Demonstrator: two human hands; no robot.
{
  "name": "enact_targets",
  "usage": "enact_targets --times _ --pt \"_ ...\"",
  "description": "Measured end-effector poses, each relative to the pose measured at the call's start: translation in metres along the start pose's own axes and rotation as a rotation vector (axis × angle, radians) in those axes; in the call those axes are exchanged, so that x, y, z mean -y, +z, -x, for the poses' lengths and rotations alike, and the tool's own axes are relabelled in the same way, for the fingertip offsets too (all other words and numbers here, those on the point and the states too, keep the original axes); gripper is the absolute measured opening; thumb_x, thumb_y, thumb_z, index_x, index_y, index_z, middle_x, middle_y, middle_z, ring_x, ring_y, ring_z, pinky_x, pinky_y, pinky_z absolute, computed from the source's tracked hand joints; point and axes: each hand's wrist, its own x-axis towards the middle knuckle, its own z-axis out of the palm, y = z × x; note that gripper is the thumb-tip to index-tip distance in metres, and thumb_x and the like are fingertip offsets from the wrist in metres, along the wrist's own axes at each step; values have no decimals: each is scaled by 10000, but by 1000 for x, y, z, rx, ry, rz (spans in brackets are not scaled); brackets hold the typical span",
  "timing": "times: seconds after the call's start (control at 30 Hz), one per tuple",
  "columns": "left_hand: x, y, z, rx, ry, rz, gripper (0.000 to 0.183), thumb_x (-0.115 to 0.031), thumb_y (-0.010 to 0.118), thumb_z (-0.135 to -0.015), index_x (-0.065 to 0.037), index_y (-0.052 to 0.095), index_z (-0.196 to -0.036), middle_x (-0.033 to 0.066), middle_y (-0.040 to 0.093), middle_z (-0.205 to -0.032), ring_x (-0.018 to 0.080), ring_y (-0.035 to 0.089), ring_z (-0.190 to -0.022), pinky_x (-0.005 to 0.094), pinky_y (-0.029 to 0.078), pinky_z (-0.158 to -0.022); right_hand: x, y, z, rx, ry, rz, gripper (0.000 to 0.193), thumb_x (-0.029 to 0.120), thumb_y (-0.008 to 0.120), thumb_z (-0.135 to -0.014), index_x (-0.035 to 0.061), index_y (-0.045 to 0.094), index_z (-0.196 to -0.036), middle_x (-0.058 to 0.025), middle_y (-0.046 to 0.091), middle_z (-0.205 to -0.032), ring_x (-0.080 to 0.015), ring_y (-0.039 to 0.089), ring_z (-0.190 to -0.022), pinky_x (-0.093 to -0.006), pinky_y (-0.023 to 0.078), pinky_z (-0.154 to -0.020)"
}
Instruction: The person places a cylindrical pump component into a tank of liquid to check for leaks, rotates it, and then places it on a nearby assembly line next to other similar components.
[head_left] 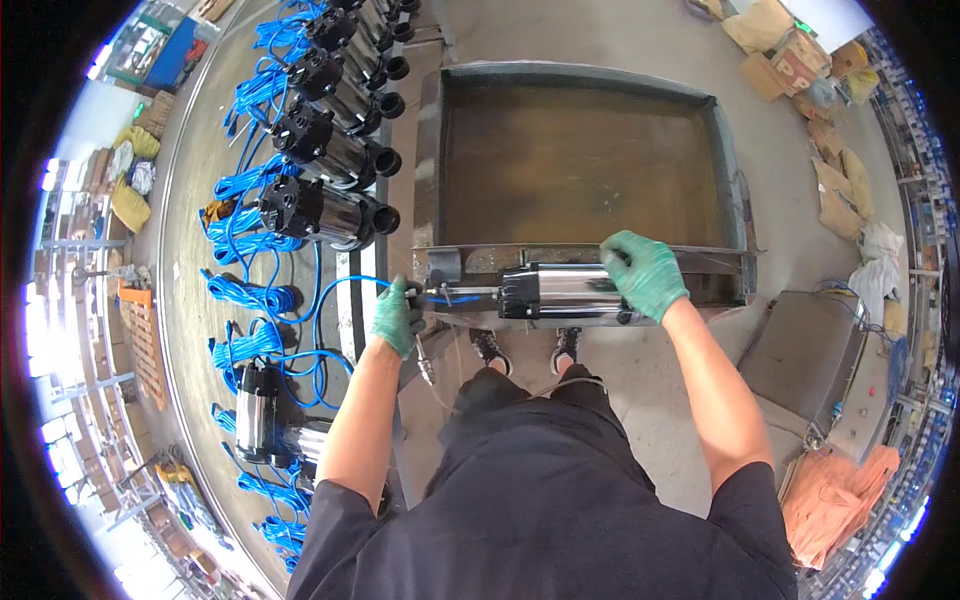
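A steel cylindrical pump [570,290] with black ends lies sideways along the near edge of a large metal tank [432,150]. My right hand [645,274], in a green glove, is closed over the pump's right end, its fingers slightly blurred. From the pump's left end a thin metal rod [465,291] reaches toward my green-gloved left hand [398,320], which is closed around its outer end. A blue cable [350,284] passes at the left hand's fingers. Just below that hand hangs a small metal fitting [426,362]; whether the hand holds it I cannot tell.
Shallow brownish water [590,160] fills the tank. On the long bench [200,330] at left, several similar pumps [320,212] stand in a row beside coiled blue cables [250,293]. A grey box [805,345] is at right, with orange cloth [838,500] nearer me.
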Motion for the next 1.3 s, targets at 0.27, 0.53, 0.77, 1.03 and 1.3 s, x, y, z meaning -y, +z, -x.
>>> enact_targets --times 0.27,0.53,0.77,1.03,1.3 --pt "-11 21 4 97 -95 -34 300 -450 585 -1066 -179 609 -939 -5 578 -672 111 406 -447 265 279 -416 -16 12 -6 -89 40 -90 150 168 679 -940 57 732 -1026 -197 742 -978 -383 728 -889 -413 577 -787" --pt "-14 25 3 82 -114 -116 325 -489 585 -1060 -184 618 -953 -24 579 -657 101 428 -454 262 323 -419 -13 12 -6 -98 62 -86 133 141 676 -932 48 727 -1012 -190 745 -975 -369 733 -881 -403 580 -781" --pt "-14 33 6 71 -45 -223 281 -416 558 -1075 -160 620 -980 -44 500 -612 98 416 -465 285 346 -422 -11 13 -10 -116 65 -80 133 145 687 -916 50 727 -999 -185 747 -942 -345 735 -831 -390 579 -763" --pt "-11 33 6 108 -31 -216 263 -354 518 -1095 -136 610 -980 -43 459 -586 100 378 -445 287 321 -414 -12 15 -8 -149 57 -77 137 158 693 -903 54 729 -984 -176 751 -940 -341 738 -834 -394 577 -764" --pt "-15 35 22 21 19 -97 270 -431 589 -1054 -170 618 -989 -46 528 -636 97 409 -454 259 298 -416 -8 9 1 -134 -9 -23 162 224 673 -932 75 720 -975 -166 745 -913 -361 729 -841 -439 576 -784"
